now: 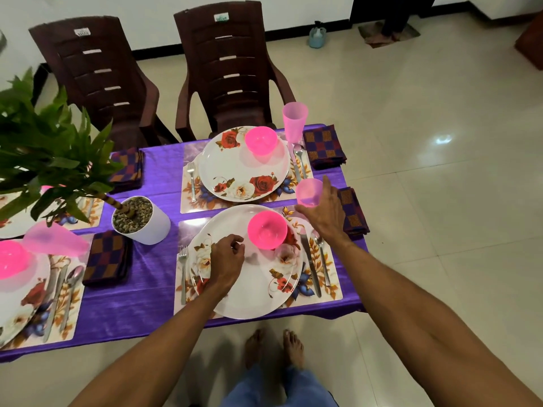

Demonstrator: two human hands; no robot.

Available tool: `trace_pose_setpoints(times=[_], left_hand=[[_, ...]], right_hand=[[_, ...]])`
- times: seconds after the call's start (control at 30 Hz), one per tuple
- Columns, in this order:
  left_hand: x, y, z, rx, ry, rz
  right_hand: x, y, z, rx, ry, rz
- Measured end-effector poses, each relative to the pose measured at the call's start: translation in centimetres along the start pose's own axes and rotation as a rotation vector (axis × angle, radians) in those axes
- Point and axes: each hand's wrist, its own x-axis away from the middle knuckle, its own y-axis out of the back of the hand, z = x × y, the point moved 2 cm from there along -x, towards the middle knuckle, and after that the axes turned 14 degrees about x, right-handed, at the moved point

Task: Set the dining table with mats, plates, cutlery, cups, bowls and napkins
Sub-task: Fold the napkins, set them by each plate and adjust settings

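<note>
Head view: a person stands at the near edge of a table covered by a purple tablecloth, both bare arms reaching over the nearest place setting.
Right hand: against the short pink cup, index finger straight up along the cup's right side, thumb by its lower left. Whether it clasps the cup or only touches it, I cannot tell.
Short cup's place: the short pink cup stands upright at the far right corner of the near mat, just beside the near napkin.
Left hand: over the left part of the near plate, fingers loosely curled, nothing seen in them.
Near plate: floral, lying on the near mat, with a pink bowl on its far part.
Near cutlery: fork left of the plate; knife and spoon right of it, on the mat.
Far setting: far plate carrying the far bowl; tall pink cup at its far right, far napkin just beside that cup.
Centre: potted plant in a white pot.
Left side: left napkin on the cloth beside a left plate cut off by the frame edge.
Behind: two dark brown chairs at the far side.
</note>
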Motion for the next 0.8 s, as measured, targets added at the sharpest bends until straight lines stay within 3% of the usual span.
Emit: trace_pose_setpoints(times=[0.43,0.57,0.8], left_hand=[[-0.5,-1.4,0.1,0.067,0.156,-0.029],[-1.0,-2.2,0.4,0.117,0.249,0.033],[-2.5,-3.4,0.2,0.150,0.351,0.064]], right_hand=[[0.7,0.0,-0.7,-0.043,0.003,0.014],[0.8,0.2,-0.7,-0.036,-0.012,0.032],[2.8,1.4,-0.9,-0.047,0.005,-0.107]])
